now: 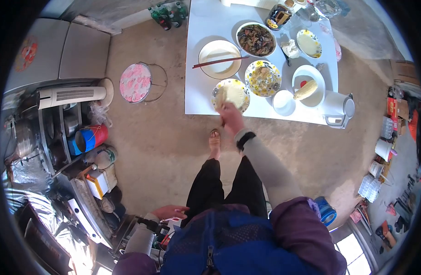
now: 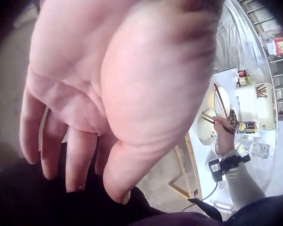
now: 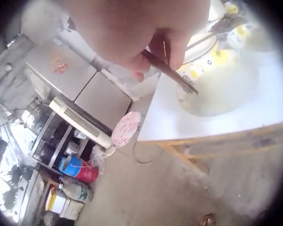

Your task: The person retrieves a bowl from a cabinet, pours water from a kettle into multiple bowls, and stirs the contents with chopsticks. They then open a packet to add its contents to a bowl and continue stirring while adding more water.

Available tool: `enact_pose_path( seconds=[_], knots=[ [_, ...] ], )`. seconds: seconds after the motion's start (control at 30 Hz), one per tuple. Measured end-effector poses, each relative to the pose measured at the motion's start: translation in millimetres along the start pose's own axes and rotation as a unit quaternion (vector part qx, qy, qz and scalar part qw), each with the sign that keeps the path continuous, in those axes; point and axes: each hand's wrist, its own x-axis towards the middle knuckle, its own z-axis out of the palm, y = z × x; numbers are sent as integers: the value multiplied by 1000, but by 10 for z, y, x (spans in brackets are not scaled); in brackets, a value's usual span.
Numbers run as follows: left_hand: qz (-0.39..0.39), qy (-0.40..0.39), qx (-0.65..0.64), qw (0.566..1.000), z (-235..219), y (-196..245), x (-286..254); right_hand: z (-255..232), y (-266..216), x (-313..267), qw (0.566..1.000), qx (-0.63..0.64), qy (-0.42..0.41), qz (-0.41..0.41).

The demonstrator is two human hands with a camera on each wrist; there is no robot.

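Note:
My right hand (image 1: 232, 118) is at the table's near edge, beside a flower-patterned bowl (image 1: 240, 95) of pale liquid. It grips a pair of wooden chopsticks (image 3: 172, 73), whose tips point down over the bowl in the right wrist view. Down by my lap, my left hand (image 1: 171, 211) hangs with its fingers loosely bent and holds nothing; its palm fills much of the left wrist view. Behind the bowl stands a cream dish (image 1: 206, 55) with dark chopsticks (image 1: 219, 63) laid across it. Next to the bowl is a patterned plate (image 1: 251, 87) of food.
Farther back are a dish of dark food (image 1: 256, 40), a jar (image 1: 279, 17) and another patterned bowl (image 1: 309, 44). A white bowl (image 1: 320, 87) with a yellowish elongated food, a small white bowl (image 1: 284, 102) and a kettle (image 1: 341, 110) stand right. A pink-topped stool (image 1: 135, 83) is left.

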Motion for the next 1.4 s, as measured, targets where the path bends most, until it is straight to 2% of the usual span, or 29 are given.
enact_pose_path(
  seconds=[0.1,0.17,0.23,0.3,0.4,0.43,0.53,0.57,0.67,0.7,0.8,0.83,0.93,0.97,1.07,1.1,1.2,1.23,1.33,1.37,1.4],
  knots=[
    [-1,3,0,1000,-4,1,-20,-214,175,-115,991,-91,86,-46],
    [0,3,-2,1000,-9,-24,20,43,270,-457,997,36,54,37],
    [-1,7,-8,1000,-58,-75,47,129,244,-553,999,49,20,-3],
    [3,-1,-14,1000,-80,-59,53,41,14,-447,985,-52,-14,-166],
    [7,8,-21,1000,-40,26,-26,-144,-11,-72,990,-52,32,-125],
    [9,12,-21,1000,-26,55,-57,-248,-35,-62,994,-31,67,-77],
    [6,8,-16,1000,-37,12,8,-280,189,-356,996,-64,28,-52],
    [6,10,-11,1000,-44,6,32,-128,292,-522,995,-79,3,-66],
    [6,20,-2,1000,-63,0,43,0,108,-576,982,-5,12,-189],
    [7,22,1,1000,-69,30,25,12,70,-456,984,-17,-29,-172],
    [0,30,10,1000,-37,117,-74,-104,95,-93,988,-19,48,-149],
    [-2,32,16,999,-4,162,-118,-167,138,-68,991,-39,70,-104],
    [-42,-26,5,999,216,322,-323,-310,273,-351,994,-66,29,-82],
    [8,-40,86,995,248,287,-328,-189,295,-505,992,-66,28,-100],
    [10,-148,68,987,56,-97,-164,45,226,-511,982,-9,-16,-190],
    [64,-110,126,984,141,2,-266,40,181,-361,978,-31,-11,-204],
    [32,-26,140,989,323,341,-461,-79,158,-75,993,32,75,-82],
    [38,-22,107,993,302,370,-459,-171,178,-42,988,-31,124,-83],
    [51,3,36,998,225,506,-419,-239,190,-358,996,-56,29,-69],
    [47,21,28,998,210,598,-441,-43,272,-476,989,-57,53,-126],
    [43,40,21,998,188,679,-447,-46,225,-457,985,-44,42,-160]
  ],
)
